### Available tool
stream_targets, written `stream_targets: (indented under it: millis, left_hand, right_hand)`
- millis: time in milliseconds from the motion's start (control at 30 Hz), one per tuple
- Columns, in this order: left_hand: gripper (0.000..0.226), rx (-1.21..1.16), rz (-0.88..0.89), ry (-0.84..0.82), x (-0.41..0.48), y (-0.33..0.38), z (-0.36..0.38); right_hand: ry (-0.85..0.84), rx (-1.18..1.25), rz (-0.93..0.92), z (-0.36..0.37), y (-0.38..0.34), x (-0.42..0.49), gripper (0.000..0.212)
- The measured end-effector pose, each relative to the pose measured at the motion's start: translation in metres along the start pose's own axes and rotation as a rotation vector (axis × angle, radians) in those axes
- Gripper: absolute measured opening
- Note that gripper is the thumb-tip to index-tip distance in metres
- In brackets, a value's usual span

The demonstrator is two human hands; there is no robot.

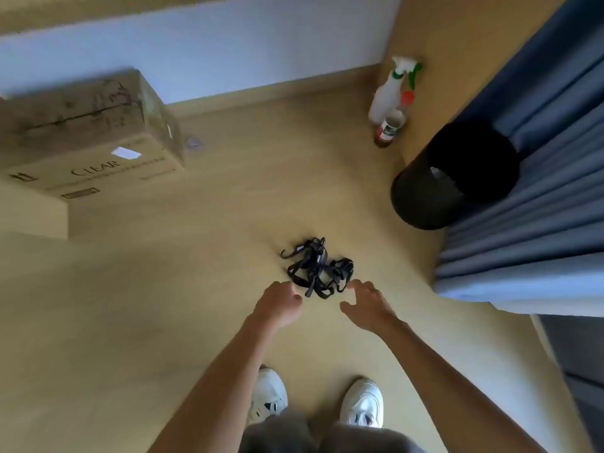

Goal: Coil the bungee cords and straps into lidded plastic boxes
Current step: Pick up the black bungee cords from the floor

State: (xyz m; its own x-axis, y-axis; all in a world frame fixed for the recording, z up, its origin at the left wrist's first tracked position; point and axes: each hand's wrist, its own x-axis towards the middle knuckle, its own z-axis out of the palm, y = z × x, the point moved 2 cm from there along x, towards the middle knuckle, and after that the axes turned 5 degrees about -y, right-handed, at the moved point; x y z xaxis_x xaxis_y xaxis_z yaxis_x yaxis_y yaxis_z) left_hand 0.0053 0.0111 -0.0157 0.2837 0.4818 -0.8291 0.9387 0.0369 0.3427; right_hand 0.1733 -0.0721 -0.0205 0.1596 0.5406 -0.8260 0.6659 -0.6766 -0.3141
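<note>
On the floor (196,289) before you: one tangle of black straps (318,269), a hook showing. Your left hand (281,304) and right hand (366,305): both empty, just beside it.

**Non-task items on the floor (163,289)**

Cardboard box (88,132), printed "CLEAR": well ahead and left of the left hand (277,305). White spray bottle (385,96) and labelled bottle (389,129): upright, far ahead of the right hand (366,305). Black bin (451,178): ahead-right, against the blue curtain (539,191).

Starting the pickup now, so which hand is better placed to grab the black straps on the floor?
Probably the right: the right hand is spread open, fingertips beside the straps; the left hand looks loosely curled.
</note>
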Motion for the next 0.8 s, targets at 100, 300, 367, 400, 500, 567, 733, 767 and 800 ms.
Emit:
stream_targets:
  millis: [100, 300, 367, 400, 500, 567, 733, 767, 800]
  left_hand:
    - [0.012, 0.051, 0.045, -0.033, 0.059, -0.004, 0.018]
    - [0.021, 0.178, 0.15, 0.033, 0.172, -0.008, 0.047]
    - [0.006, 0.253, 0.175, 0.065, 0.201, -0.012, 0.055]
    - [0.025, 0.32, 0.179, 0.089, 0.215, -0.014, 0.06]
    - [0.069, 0.506, 0.258, 0.185, 0.249, -0.021, 0.072]
    - [0.079, 0.543, 0.253, 0.199, 0.264, -0.027, 0.079]
    - [0.065, 0.485, 0.242, 0.192, 0.269, -0.031, 0.08]
    - [0.06, 0.477, 0.239, 0.181, 0.268, -0.03, 0.078]
    - [0.057, 0.466, 0.233, 0.164, 0.267, -0.028, 0.075]
  right_hand:
    - [0.004, -0.051, -0.008, 0.02, 0.012, 0.055, 0.056]
    - [0.052, -0.229, -0.05, 0.056, 0.037, 0.163, 0.085]
    - [0.056, -0.276, -0.058, 0.07, 0.045, 0.191, 0.099]
    - [0.065, -0.298, -0.064, 0.076, 0.048, 0.203, 0.105]
    - [0.165, -0.405, -0.102, 0.09, 0.052, 0.232, 0.105]
    - [0.294, -0.478, -0.137, 0.094, 0.05, 0.241, 0.096]
    - [0.372, -0.455, -0.131, 0.096, 0.047, 0.251, 0.085]
    - [0.369, -0.452, -0.113, 0.097, 0.045, 0.252, 0.084]
    - [0.365, -0.451, -0.088, 0.097, 0.043, 0.25, 0.079]
